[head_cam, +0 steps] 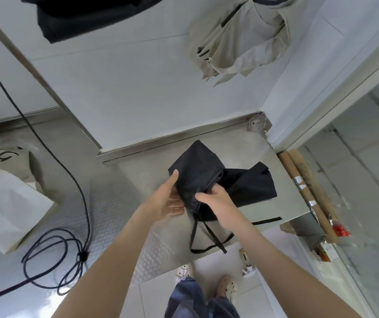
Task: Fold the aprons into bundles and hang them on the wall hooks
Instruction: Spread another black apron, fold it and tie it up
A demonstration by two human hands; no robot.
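Gripped at its gathered lower end by the right hand [215, 198], fingers curled into the folds, the black apron [197, 166] is pinched from the other side by the left hand [169, 198], thumb on top. It is held half bundled just above the steel counter [119, 203]. The cloth is judged light, limp and prone to unrolling; the dangling straps [197, 237] are best gathered in first.
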